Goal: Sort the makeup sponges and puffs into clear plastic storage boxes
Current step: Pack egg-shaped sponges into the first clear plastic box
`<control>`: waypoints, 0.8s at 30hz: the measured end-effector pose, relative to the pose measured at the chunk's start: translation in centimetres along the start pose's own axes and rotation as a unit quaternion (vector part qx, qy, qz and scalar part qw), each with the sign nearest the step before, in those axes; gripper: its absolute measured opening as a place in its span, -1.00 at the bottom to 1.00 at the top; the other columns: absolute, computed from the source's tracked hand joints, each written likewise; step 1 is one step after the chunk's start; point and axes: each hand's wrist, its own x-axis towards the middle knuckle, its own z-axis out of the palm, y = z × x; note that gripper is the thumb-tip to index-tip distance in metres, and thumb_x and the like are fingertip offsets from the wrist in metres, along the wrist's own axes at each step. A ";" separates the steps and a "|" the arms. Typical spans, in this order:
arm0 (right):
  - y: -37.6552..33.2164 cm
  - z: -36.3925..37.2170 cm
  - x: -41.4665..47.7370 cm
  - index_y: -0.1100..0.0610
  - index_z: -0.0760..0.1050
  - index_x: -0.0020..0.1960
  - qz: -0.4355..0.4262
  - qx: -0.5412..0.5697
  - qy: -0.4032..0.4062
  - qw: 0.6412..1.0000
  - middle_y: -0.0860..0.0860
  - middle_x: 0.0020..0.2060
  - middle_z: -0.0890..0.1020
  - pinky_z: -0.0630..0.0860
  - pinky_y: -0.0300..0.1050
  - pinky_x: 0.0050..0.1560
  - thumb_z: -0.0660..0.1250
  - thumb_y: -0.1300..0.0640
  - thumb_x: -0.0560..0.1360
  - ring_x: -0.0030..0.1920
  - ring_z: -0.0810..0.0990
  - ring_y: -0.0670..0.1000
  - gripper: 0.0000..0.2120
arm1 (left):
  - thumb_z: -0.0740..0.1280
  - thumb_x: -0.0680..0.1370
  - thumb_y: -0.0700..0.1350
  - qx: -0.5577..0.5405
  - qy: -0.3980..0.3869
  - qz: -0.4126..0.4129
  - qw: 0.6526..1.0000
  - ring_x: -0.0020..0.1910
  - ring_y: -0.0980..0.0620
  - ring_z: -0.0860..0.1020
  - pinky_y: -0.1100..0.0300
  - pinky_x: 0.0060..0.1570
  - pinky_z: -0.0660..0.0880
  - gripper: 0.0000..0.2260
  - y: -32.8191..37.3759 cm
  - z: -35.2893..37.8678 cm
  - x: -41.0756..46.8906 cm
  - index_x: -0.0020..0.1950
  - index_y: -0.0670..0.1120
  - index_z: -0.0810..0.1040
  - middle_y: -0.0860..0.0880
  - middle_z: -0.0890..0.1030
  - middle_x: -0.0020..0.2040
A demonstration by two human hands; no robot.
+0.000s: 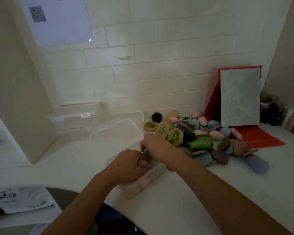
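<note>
- Sponges and puffs (209, 133): mostly a loose pile on the counter (193, 197), right of the hands, against the far wall.
- Clear box (157, 172): near centre, holds some pink puffs (143, 183). Close to the pile, likely to keep reaches short.
- Left hand (131, 164): fingers curled, thumb pinching the box's near rim. Probably steadying it.
- Right hand (154, 147): over the box's far end, fingers bent down. Pinching or just pressing, cannot tell; blurred.
- Spare boxes (75, 116) stacked far left, lids (117, 131) just beside them.
- Red folder (261, 138) props a panel behind the pile; its flap lies under some sponges.
- Right forearm crosses the pile's near edge and could knock pieces.
</note>
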 end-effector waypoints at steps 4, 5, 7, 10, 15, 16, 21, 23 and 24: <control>-0.8 0.8 1.1 0.28 0.52 0.08 0.010 -0.077 0.003 0.997 0.20 0.08 0.56 0.44 -0.09 -0.11 0.32 0.33 0.46 0.06 0.57 0.18 -0.80 | 0.30 0.50 0.06 -0.013 0.003 0.014 1.000 -0.06 0.16 0.56 0.29 0.01 0.45 -0.77 0.1 -0.1 -0.2 0.10 0.05 0.62 0.10 0.65 0.01; -1.0 0.9 1.4 0.30 0.52 0.07 0.009 -0.081 0.014 0.997 0.20 0.05 0.56 0.40 -0.09 -0.15 0.31 0.34 0.46 0.05 0.58 0.19 -0.81 | 0.31 0.50 0.05 -0.017 0.005 0.012 1.000 -0.08 0.16 0.56 0.29 -0.01 0.46 -0.79 0.1 -0.1 -0.2 0.07 0.04 0.62 0.08 0.65 -0.02; -0.8 0.7 1.5 0.30 0.53 0.06 0.005 -0.070 0.006 0.998 0.21 0.05 0.58 0.42 -0.08 -0.13 0.31 0.33 0.45 0.04 0.58 0.19 -0.81 | 0.31 0.50 0.05 -0.020 0.005 0.015 1.000 -0.07 0.15 0.56 0.30 -0.02 0.46 -0.79 0.0 0.0 -0.1 0.07 0.03 0.61 0.07 0.65 -0.01; 0.3 0.5 0.9 0.25 0.56 0.09 -0.014 0.005 0.004 1.000 0.17 0.05 0.61 0.44 -0.12 -0.04 0.30 0.28 0.48 0.05 0.57 0.13 -0.80 | 0.32 0.49 0.07 -0.023 0.007 0.026 0.999 0.02 0.16 0.50 0.38 -0.04 0.38 -0.73 -0.1 0.2 0.1 0.15 0.05 0.57 0.09 0.58 0.11; 2.5 -1.9 -2.0 0.10 0.50 0.04 -0.015 0.244 0.048 0.968 0.00 -0.03 0.63 0.53 -0.21 -0.10 0.35 0.19 0.47 -0.07 0.59 -0.04 -0.84 | 0.28 0.50 0.14 -0.021 -0.007 0.026 0.999 0.08 0.16 0.42 0.30 0.12 0.35 -0.69 -0.2 0.4 0.1 0.21 0.11 0.47 0.15 0.39 0.26; 3.2 -2.8 -2.4 0.06 0.51 0.00 -0.003 0.250 0.060 0.966 -0.05 -0.06 0.63 0.57 -0.22 -0.12 0.37 0.13 0.46 -0.11 0.59 -0.09 -0.87 | 0.27 0.50 0.15 -0.019 -0.008 0.024 0.999 0.06 0.16 0.43 0.29 0.11 0.36 -0.69 -0.1 0.3 0.1 0.21 0.11 0.47 0.15 0.41 0.23; 9.8 -5.7 -4.0 0.13 0.55 -0.01 0.210 0.131 0.203 0.947 -0.03 -0.14 0.57 0.49 -0.18 -0.14 0.28 0.13 0.53 -0.11 0.54 -0.02 -0.88 | 0.22 0.52 0.18 0.000 -0.021 0.015 1.000 -0.03 0.15 0.44 0.30 -0.06 0.33 -0.69 0.0 0.4 0.3 0.21 0.11 0.46 0.13 0.48 0.03; 12.6 -5.6 -5.2 0.24 0.56 0.06 0.294 0.049 0.169 0.939 0.06 -0.10 0.58 0.49 -0.09 -0.08 0.25 0.20 0.53 -0.09 0.55 0.07 -0.82 | 0.20 0.52 0.18 -0.003 -0.028 0.015 0.999 -0.05 0.15 0.45 0.33 -0.12 0.32 -0.69 0.0 0.4 0.4 0.21 0.10 0.46 0.12 0.50 0.01; 13.6 -5.3 -5.8 0.28 0.53 0.09 0.314 0.012 0.127 0.941 0.08 -0.09 0.55 0.46 -0.07 -0.05 0.25 0.20 0.54 -0.06 0.55 0.10 -0.79 | 0.20 0.52 0.18 -0.005 -0.031 0.016 0.999 -0.06 0.16 0.45 0.36 -0.14 0.32 -0.68 0.0 0.4 0.5 0.21 0.11 0.46 0.12 0.50 0.00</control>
